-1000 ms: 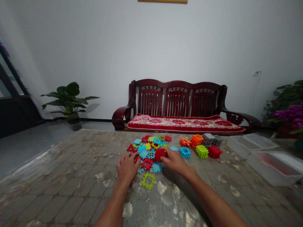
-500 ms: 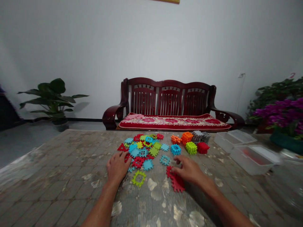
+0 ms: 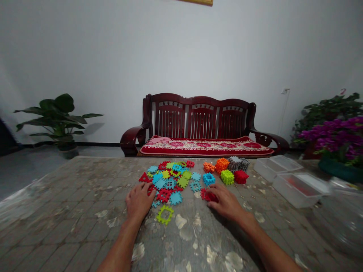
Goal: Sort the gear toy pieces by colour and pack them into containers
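Flat interlocking toy tiles with toothed edges, in red, blue and green, lie in a loose pile (image 3: 176, 185) on the table. My left hand (image 3: 138, 200) rests at the pile's left edge, fingers stretched over red tiles and open. A green frame-shaped tile (image 3: 165, 215) lies apart, nearer to me. On the right, my right hand (image 3: 225, 202) is closed on red tiles (image 3: 209, 195), its fingers partly covering them. Just beyond it are a blue window tile (image 3: 195, 186) and a solid blue tile (image 3: 196, 176).
Stacks of tiles stand behind my right hand: blue (image 3: 209, 179), orange (image 3: 222, 165), green (image 3: 227, 177), red (image 3: 241, 176) and grey (image 3: 238, 164). Clear plastic boxes (image 3: 297, 190) sit at the right, near purple flowers (image 3: 334, 136). A wooden bench (image 3: 201, 100) stands beyond the table (image 3: 70, 211).
My right hand has drawn the red tiles together and shifted them slightly away from me; less of them shows. My left hand stays at the pile's edge. The view has turned slightly.
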A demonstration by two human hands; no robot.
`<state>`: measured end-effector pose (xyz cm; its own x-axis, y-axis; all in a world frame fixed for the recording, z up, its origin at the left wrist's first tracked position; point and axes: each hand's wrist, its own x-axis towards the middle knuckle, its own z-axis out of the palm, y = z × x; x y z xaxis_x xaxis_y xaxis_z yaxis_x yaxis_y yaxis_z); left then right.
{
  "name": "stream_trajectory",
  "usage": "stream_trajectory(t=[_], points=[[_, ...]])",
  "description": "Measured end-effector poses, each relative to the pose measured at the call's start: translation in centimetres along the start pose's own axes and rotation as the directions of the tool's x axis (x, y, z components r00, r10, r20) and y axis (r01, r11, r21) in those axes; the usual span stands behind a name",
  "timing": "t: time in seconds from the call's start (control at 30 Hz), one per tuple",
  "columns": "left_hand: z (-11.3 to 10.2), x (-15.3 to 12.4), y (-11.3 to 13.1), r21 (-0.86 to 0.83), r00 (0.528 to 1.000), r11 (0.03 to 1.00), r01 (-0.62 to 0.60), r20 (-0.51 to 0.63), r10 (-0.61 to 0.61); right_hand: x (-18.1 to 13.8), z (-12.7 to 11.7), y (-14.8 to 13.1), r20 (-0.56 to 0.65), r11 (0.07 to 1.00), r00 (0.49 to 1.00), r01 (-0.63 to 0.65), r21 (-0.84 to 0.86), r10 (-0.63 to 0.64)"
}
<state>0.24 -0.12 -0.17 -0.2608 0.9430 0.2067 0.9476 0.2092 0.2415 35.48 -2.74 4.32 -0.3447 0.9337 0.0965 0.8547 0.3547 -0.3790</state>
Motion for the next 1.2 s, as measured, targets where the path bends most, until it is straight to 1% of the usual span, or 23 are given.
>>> stream_trajectory(t=[0.1, 0.17, 0.23, 0.37, 0.47, 0.53, 0.63, 0.7, 0.87, 0.97, 1.03, 1.07, 1.13, 1.2], points=[[0.0, 0.0, -0.1, -0.006, 1.000, 1.000, -0.009, -0.002, 0.009, -0.4, 0.0, 1.0, -0.079, 0.985, 0.984, -0.164, -0.049, 0.160], [0.1, 0.1, -0.1, -0.009, 1.000, 1.000, -0.010, -0.007, 0.010, -0.6, 0.2, 1.4, -0.088, 0.962, 0.962, -0.264, -0.070, 0.257], [0.2, 0.1, -0.1, -0.009, 1.000, 1.000, -0.006, -0.004, 0.006, -0.7, 0.5, 1.4, -0.083, 0.948, 0.950, -0.309, -0.081, 0.302], [0.1, 0.1, -0.1, -0.006, 1.000, 1.000, -0.007, 0.002, 0.007, -0.7, 0.8, 0.8, -0.082, 0.945, 0.953, -0.300, -0.130, 0.291], [0.1, 0.1, 0.0, -0.002, 1.000, 1.000, -0.011, -0.005, 0.011, -0.5, 0.6, 0.7, -0.076, 0.928, 0.944, -0.329, -0.173, 0.320], [0.1, 0.0, 0.0, 0.000, 1.000, 1.000, -0.009, -0.005, 0.009, -0.5, 0.5, 1.0, -0.072, 0.938, 0.950, -0.313, -0.151, 0.305], [0.3, 0.0, 0.0, 0.003, 1.000, 1.000, -0.008, -0.017, 0.008, -0.3, 0.7, 1.5, -0.065, 0.971, 0.973, -0.225, -0.078, 0.221], [0.4, 0.0, -0.1, 0.008, 0.999, 1.000, -0.007, -0.032, 0.007, -0.3, 1.0, 1.8, -0.067, 0.980, 0.980, -0.191, -0.054, 0.187], [0.3, 0.0, -0.1, 0.015, 1.000, 1.000, -0.013, -0.016, 0.014, -0.3, 1.0, 1.8, -0.080, 0.986, 0.985, -0.159, -0.043, 0.156], [0.3, 0.1, -0.1, 0.007, 1.000, 1.000, -0.010, -0.016, 0.010, 0.0, 0.5, 2.4, -0.133, 0.986, 0.977, -0.169, 0.006, 0.168], [0.4, 0.3, -0.2, 0.004, 1.000, 1.000, -0.010, -0.021, 0.010, 0.3, -0.3, 3.5, -0.233, 0.979, 0.951, -0.193, 0.059, 0.202], [0.4, 0.3, -0.2, 0.007, 1.000, 1.000, -0.009, -0.019, 0.009, 0.4, -0.8, 4.3, -0.298, 0.973, 0.927, -0.215, 0.083, 0.230], [0.5, 0.4, -0.3, 0.015, 1.000, 1.000, -0.006, -0.012, 0.006, 0.5, -2.1, 6.2, -0.416, 0.950, 0.855, -0.290, 0.112, 0.310], [0.5, 0.5, -0.3, 0.023, 1.000, 1.000, -0.006, -0.003, 0.006, 0.5, -3.6, 8.1, -0.480, 0.903, 0.774, -0.418, 0.103, 0.413]])
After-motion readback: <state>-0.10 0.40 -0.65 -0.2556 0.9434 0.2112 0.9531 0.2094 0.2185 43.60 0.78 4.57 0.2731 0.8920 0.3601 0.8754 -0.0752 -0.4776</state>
